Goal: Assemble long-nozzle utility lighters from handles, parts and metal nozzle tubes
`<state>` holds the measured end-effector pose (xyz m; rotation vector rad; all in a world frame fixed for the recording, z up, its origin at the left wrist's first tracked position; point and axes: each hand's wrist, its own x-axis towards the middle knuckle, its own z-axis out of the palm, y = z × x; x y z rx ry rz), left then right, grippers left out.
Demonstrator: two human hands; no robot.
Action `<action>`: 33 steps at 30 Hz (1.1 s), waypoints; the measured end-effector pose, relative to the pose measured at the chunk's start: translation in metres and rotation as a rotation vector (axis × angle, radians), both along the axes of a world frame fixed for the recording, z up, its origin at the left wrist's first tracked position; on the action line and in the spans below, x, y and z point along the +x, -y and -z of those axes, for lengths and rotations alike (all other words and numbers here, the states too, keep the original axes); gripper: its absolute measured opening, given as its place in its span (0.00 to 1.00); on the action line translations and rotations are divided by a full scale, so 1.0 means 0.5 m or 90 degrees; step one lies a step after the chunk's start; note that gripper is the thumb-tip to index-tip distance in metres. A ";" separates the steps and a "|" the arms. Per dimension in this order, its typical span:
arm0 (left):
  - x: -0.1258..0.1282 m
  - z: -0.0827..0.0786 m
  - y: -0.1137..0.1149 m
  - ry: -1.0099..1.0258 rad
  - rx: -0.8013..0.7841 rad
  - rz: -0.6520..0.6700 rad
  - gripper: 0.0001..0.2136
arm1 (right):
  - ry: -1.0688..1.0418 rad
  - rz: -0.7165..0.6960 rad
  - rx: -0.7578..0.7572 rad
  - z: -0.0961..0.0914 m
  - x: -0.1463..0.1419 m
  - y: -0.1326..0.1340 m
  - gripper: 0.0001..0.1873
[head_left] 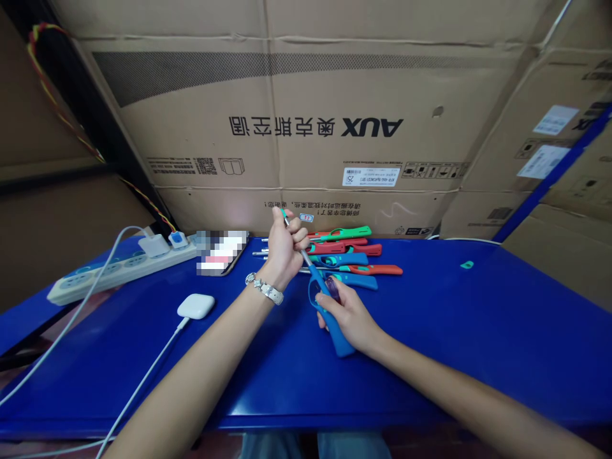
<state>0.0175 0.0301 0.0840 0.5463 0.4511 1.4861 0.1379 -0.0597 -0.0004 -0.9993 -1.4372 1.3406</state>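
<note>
My right hand (pixel 351 312) is wrapped around the handle of a blue long-nosed lighter (pixel 338 335), which tilts up and to the left. A dark purple bit shows beside its fingers; I cannot make out what it is. My left hand (pixel 285 248), with a watch (pixel 268 291) at the wrist, closes on the lighter's metal tube near the tip. A small green piece (pixel 282 213) peeks out by the left thumb. Just behind the hands lie several more long-nosed lighters, among them a green one (pixel 356 232), a red one (pixel 368 250) and an orange one (pixel 389 270).
A white power strip (pixel 115 274) with plugs runs along the left side. Nearby are a phone, partly pixelated, (pixel 222 253) and a white earbud case (pixel 196 306) on a cable. A small green piece (pixel 467 264) lies at right. Cardboard (pixel 310 83) walls the blue table (pixel 430 357).
</note>
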 end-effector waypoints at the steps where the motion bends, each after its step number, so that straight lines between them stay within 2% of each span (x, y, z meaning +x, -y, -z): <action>1: -0.003 0.002 -0.004 0.000 0.004 0.016 0.18 | -0.003 0.002 -0.006 -0.001 0.001 -0.002 0.14; 5: -0.022 0.011 -0.026 -0.022 0.002 0.016 0.18 | 0.008 0.005 -0.013 -0.010 0.010 -0.006 0.14; 8: -0.047 0.016 -0.044 -0.073 0.022 -0.048 0.16 | 0.025 -0.017 -0.024 -0.017 0.019 -0.006 0.13; 11: -0.076 0.025 -0.061 -0.140 0.072 -0.141 0.10 | 0.044 -0.034 -0.049 -0.022 0.029 -0.009 0.13; 14: -0.097 0.040 -0.068 -0.255 0.113 -0.210 0.05 | 0.040 -0.013 -0.073 -0.027 0.040 -0.016 0.13; 16: -0.104 0.054 -0.063 -0.393 0.157 -0.227 0.07 | 0.027 0.018 -0.084 -0.030 0.049 -0.023 0.13; 18: -0.102 0.073 -0.052 -0.556 0.238 -0.202 0.10 | 0.015 0.058 -0.091 -0.035 0.060 -0.032 0.14; 20: -0.094 0.096 -0.039 -0.703 0.349 -0.144 0.12 | 0.005 0.102 -0.096 -0.040 0.072 -0.041 0.15; 23: -0.084 0.127 -0.032 -0.840 0.453 -0.060 0.12 | -0.006 0.149 -0.090 -0.043 0.088 -0.054 0.15; 28: -0.106 0.142 -0.045 -1.009 0.531 -0.092 0.07 | 0.001 0.163 -0.082 -0.039 0.097 -0.063 0.16; 33: -0.134 0.137 -0.047 -1.092 0.546 -0.104 0.10 | 0.032 0.133 -0.084 -0.032 0.088 -0.058 0.16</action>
